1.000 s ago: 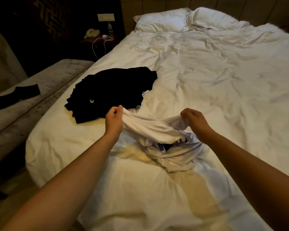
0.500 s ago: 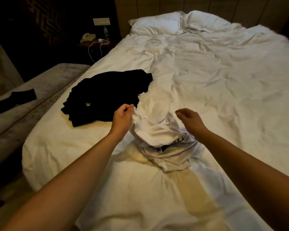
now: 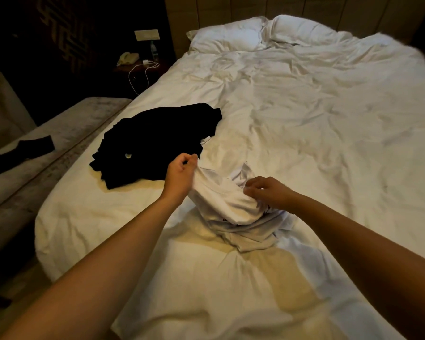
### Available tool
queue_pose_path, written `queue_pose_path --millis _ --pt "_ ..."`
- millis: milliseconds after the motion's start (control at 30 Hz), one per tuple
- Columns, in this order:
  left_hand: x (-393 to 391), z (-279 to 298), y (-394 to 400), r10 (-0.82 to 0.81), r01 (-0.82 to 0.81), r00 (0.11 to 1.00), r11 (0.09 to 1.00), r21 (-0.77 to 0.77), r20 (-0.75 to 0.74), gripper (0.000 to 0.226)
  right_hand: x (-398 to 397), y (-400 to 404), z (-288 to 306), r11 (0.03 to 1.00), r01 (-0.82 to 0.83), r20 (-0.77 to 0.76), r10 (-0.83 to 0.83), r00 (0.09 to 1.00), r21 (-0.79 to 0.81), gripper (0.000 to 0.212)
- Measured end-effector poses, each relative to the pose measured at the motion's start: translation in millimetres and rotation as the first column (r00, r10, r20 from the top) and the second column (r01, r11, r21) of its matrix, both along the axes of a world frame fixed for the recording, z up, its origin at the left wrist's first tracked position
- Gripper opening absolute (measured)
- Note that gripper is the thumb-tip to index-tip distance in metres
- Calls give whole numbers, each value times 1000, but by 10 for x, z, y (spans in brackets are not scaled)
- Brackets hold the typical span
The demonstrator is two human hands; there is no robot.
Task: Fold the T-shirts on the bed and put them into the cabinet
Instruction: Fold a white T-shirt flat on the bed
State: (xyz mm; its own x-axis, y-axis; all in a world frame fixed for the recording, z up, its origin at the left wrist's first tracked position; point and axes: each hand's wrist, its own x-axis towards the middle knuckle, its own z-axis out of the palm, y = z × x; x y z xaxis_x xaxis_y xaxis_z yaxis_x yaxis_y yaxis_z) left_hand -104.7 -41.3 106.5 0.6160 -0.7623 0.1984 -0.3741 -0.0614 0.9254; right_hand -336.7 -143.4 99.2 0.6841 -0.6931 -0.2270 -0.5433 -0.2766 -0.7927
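A crumpled white T-shirt (image 3: 231,207) with dark print lies bunched on the white bed (image 3: 304,123) near its foot. My left hand (image 3: 179,175) pinches an edge of this shirt and lifts it slightly. My right hand (image 3: 268,192) rests on the shirt's right side, its fingers curled into the cloth. A black T-shirt (image 3: 155,143) lies rumpled on the bed just beyond my left hand, with a small light tag showing. No cabinet is in view.
A grey upholstered bench (image 3: 35,168) runs along the bed's left side with a dark cloth (image 3: 22,153) on it. A nightstand (image 3: 140,65) with a phone, bottle and white cable stands at the back left. Two pillows (image 3: 268,33) lie at the headboard.
My hands have come closer together, bunching the white T-shirt. The right hand has shifted left and down onto the cloth; the left hand has kept its pinch.
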Motion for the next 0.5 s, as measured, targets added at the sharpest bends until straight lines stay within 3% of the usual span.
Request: queue_pose_path --millis 133,267,367,500 --pt "-4 -36 9 37 -38 999 999 20 9 29 -26 51 -5 980 160 11 -163 987 119 35" --pt "50 -6 27 51 -52 998 998 21 41 28 -54 68 28 975 138 20 -144 989 176 34" --pt "93 47 37 65 -66 996 998 18 56 28 -101 24 68 993 62 47 -67 997 102 26" --pt "191 67 79 102 -103 993 995 5 64 31 -230 -163 200 997 68 44 -66 997 -35 32"
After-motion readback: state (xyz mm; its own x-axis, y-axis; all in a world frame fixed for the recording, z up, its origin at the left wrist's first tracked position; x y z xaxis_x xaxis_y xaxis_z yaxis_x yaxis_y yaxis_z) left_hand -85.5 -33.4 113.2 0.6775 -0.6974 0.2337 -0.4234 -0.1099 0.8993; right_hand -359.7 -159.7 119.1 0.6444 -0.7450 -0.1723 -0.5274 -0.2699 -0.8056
